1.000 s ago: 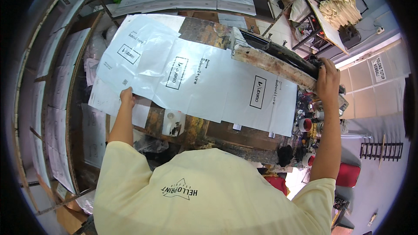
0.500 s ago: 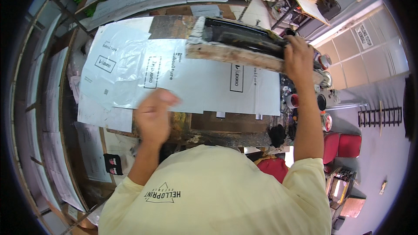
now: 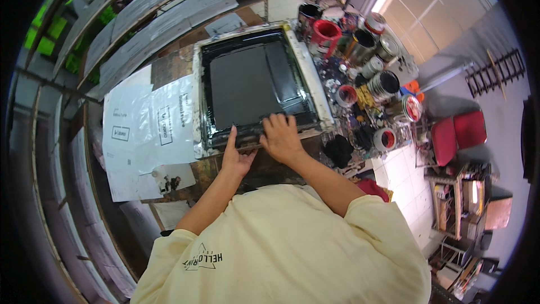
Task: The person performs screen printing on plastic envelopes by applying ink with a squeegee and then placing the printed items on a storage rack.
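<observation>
A screen printing frame (image 3: 198,95) with pale, worn edges lies flat on the worktable. Its dark mesh (image 3: 242,87) carries wet, shiny black ink along the right side and near end. At the near edge, my left hand (image 3: 239,159) grips the rim, thumb on top and fingers low against the front. My right hand (image 3: 283,139) is just right of it, fingers curled over the same near edge. Whether a tool lies in the dark ink under those fingers cannot be made out. Printed white plastic sheets (image 3: 143,118) lie left of the frame, one partly under it.
Paint cans and ink pots, among them a red can (image 3: 324,38) and a black-rimmed pot (image 3: 383,84), crowd the table's right side. A black rag (image 3: 338,151) lies near the front right corner. Drying racks (image 3: 163,17) with sheets stand behind and left. Red chairs (image 3: 457,135) are at right.
The frame was tilted up, held at its right end by my right hand; now it lies flat over the sheets. My left hand has come from the air to its near edge, and the view has turned.
</observation>
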`<control>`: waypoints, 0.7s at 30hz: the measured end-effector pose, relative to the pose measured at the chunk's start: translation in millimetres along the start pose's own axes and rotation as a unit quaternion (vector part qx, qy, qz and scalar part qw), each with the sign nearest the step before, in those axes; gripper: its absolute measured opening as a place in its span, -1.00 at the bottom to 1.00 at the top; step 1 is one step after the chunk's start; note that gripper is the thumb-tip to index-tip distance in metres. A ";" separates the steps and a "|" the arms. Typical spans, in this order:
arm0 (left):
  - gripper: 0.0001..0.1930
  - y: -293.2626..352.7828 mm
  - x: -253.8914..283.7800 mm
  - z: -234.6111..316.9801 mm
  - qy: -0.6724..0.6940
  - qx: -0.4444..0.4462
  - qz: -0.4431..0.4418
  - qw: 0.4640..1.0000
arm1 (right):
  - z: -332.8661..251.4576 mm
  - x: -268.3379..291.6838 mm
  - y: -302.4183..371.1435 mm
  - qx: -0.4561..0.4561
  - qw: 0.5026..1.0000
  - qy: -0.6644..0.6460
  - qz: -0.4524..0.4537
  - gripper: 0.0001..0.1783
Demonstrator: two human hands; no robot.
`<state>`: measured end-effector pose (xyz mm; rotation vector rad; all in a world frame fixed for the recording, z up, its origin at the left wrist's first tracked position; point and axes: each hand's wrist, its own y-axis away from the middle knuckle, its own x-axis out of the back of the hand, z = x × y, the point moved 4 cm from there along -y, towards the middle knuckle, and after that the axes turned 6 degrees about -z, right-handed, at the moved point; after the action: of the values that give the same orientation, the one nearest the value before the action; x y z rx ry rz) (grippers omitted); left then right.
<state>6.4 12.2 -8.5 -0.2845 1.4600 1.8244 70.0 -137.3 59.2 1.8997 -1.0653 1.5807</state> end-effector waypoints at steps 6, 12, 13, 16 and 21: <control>-0.57 -65.5 60.7 -32.5 -0.015 -0.004 0.064 0.998 | 20.8 -36.6 15.7 0.010 0.997 -0.043 -0.065 -0.48; -0.56 -60.0 50.6 -32.3 -0.032 -0.024 0.060 0.997 | 33.7 -32.3 13.7 0.022 0.996 -0.055 -0.071 -0.50; -0.62 -66.4 54.6 -30.6 -0.020 -0.017 0.061 0.998 | 35.4 -32.1 15.3 0.022 0.996 -0.069 -0.058 -0.50; -0.60 -63.1 52.5 -32.7 -0.008 -0.012 0.076 0.997 | 43.9 -13.1 23.2 0.024 0.995 -0.095 0.017 -0.53; -0.54 -61.3 58.9 -30.5 -0.033 -0.024 0.101 0.994 | 162.0 15.8 35.6 -0.209 0.956 -0.140 0.148 -0.72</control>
<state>-0.8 12.5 -98.5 -0.1015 1.4441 2.0122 142.5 -284.5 30.0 1.7565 -1.7209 1.1175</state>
